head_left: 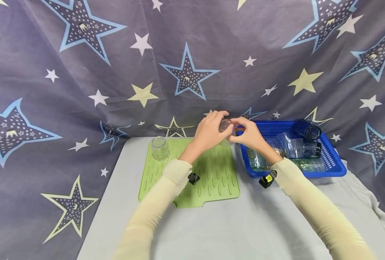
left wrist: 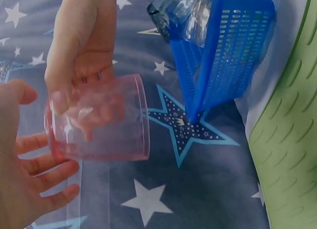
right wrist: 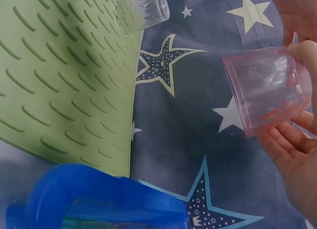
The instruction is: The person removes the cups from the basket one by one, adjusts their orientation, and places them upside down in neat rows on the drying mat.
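A clear pink plastic cup (head_left: 225,125) is held up above the far right part of a green ribbed mat (head_left: 212,177). My right hand (head_left: 250,136) grips the cup's side; in the left wrist view its thumb lies along the pink wall (left wrist: 106,122). Around the cup's narrower end, my left hand (head_left: 208,131) has its fingers spread, with the thumb apart from the cup. Whether its fingertips touch the cup I cannot tell. The cup's wider end points away from the left palm. A clear glass (head_left: 161,148) stands at the mat's far left corner.
Right of the mat is a blue plastic basket (head_left: 333,164) holding several clear, green and dark blue glasses. A dark blue glass (head_left: 306,130) lies across its back corner. The white-covered table (head_left: 238,227) ends at a star-patterned curtain (head_left: 185,32) behind.
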### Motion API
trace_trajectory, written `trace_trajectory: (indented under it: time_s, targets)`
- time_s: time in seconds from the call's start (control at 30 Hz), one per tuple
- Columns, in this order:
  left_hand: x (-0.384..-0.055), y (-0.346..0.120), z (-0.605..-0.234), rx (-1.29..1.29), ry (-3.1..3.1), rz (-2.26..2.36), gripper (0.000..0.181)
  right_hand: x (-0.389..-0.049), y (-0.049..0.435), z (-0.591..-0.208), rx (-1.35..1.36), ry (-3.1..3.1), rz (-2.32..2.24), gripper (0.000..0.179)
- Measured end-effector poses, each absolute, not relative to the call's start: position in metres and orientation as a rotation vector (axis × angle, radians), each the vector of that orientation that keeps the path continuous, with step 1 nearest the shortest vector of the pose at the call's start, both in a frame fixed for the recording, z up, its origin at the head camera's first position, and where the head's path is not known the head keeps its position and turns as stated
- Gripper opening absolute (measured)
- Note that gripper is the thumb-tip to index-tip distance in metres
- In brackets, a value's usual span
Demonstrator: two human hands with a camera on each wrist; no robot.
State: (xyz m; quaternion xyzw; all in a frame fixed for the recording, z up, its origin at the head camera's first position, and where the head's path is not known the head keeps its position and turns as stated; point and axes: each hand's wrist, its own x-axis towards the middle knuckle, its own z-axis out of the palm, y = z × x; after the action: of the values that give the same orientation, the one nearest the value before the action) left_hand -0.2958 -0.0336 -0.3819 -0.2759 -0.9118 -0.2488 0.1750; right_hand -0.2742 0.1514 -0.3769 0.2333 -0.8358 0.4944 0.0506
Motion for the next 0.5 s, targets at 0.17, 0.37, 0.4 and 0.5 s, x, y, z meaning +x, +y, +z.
trace_trajectory:
  time_s: [0.17,0.37,0.4,0.5]
  targets:
    - [-0.296,-0.027,-0.381,-0.751,-2.688,-0.687,0.052,-0.275,0.15,-0.38,0.698,-2.571,1.49,0.052]
    - [-0.298,-0.021,-0.383,-0.715,-2.772,-0.705,0.055,-0.292,0.15,-0.405,0.688,-2.557,1.498,0.055]
    - [-0.299,-0.02,-0.384,-0.708,-2.78,-0.695,0.055,-0.295,0.151,-0.41,0.69,-2.555,1.5,0.056]
    - [-0.299,-0.017,-0.385,-0.683,-2.803,-0.641,0.054,-0.298,0.151,-0.415,0.715,-2.549,1.462,0.056]
